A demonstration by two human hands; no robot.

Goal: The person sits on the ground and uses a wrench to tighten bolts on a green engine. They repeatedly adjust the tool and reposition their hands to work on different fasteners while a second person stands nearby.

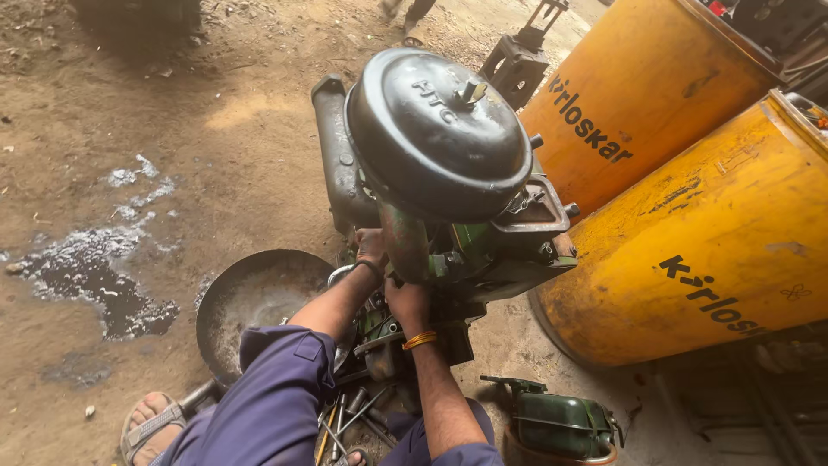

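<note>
A small green engine [483, 250] stands on the dirt floor, topped by a round black air-cleaner cover [435, 129] with a grey muffler [336, 155] on its left side. My left hand [371, 246] reaches under the cover and touches the engine body beside a rusty vertical pipe [405, 246]. My right hand [407, 302], with an orange bangle on the wrist, presses against the engine just below that pipe. The fingers of both hands are hidden behind the engine parts, so what they grip cannot be seen.
Two big yellow drums [707, 250] lie close on the right. A greasy round metal pan [254, 306] sits to the left of my arms. Several wrenches [349, 418] lie between my knees, and a green engine part [561, 423] rests at lower right. An oily wet patch [95, 276] stains the floor.
</note>
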